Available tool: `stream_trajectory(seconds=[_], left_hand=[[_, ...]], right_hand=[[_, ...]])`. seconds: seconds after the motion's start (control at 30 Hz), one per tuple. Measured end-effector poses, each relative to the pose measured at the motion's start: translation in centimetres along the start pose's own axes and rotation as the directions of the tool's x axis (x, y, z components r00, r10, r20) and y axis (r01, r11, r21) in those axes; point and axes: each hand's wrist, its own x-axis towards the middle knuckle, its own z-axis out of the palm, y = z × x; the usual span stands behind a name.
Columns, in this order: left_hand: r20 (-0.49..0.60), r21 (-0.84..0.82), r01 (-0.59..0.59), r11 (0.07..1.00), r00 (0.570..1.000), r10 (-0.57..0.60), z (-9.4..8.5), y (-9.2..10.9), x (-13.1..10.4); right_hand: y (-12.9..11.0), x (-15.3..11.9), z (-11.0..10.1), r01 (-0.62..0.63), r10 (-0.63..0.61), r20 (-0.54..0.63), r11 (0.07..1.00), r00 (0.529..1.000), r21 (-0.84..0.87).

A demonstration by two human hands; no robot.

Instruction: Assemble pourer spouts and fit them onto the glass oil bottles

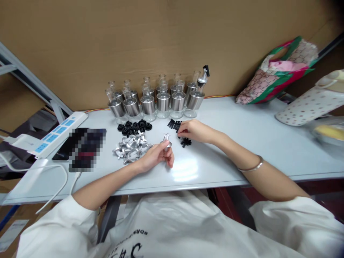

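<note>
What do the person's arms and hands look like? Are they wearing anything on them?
The left sleeve and right sleeve are loose and white, ending near the elbows. A thin, shiny, silver-coloured bangle circles the right forearm. The left hand and right hand wear no gloves.

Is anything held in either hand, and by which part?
The left hand holds a silver fitting by its wider base. Whether the right hand, at the small black parts, holds one cannot be told.
</note>
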Motion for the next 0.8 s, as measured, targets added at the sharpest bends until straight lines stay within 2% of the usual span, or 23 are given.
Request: stream_trajectory(seconds=[0.2,0.4,0.47,0.53,0.6,0.67,0.73,0.8], left_hand=[[-0.008,0.026,-0.008,1.0,1.0,0.008,0.1,0.2,0.0],[-0.003,0.01,-0.02,1.0,1.0,0.02,0.1,0.1,0.0],[-0.01,0.012,-0.02,1.0,1.0,0.02,0.1,0.1,0.0],[-0.005,0.024,-0.022,0.999,1.0,0.022,0.0,0.0,0.0],[0.012,0.048,-0.027,0.998,1.0,0.026,-0.1,-0.1,-0.1],[0.028,0.066,-0.032,0.997,0.999,0.03,-0.2,-0.2,-0.1],[0.036,0.071,-0.037,0.997,0.999,0.035,-0.3,-0.3,-0.1],[0.039,0.073,-0.042,0.996,0.998,0.039,-0.3,-0.3,-0.1]], right_hand=[[-0.1,0.1,-0.3,0.033,-0.036,-0.052,0.998,0.998,-0.05],[0.4,-0.1,-0.3,0.049,-0.049,-0.005,0.998,0.999,0.026],[0.2,-0.1,-0.4,0.043,-0.041,-0.037,0.998,0.998,0.054],[-0.3,-0.2,-0.6,0.006,0.009,-0.091,0.987,0.996,0.163],[-1.2,-0.4,-0.9,-0.033,0.085,-0.117,0.92,0.989,0.391],[-2.3,-0.6,-1.1,-0.05,0.137,-0.09,0.778,0.986,0.626],[-3.2,-0.7,-1.1,-0.052,0.143,-0.054,0.646,0.988,0.761],[-3.8,-0.6,-1.0,-0.057,0.139,-0.029,0.579,0.99,0.813]])
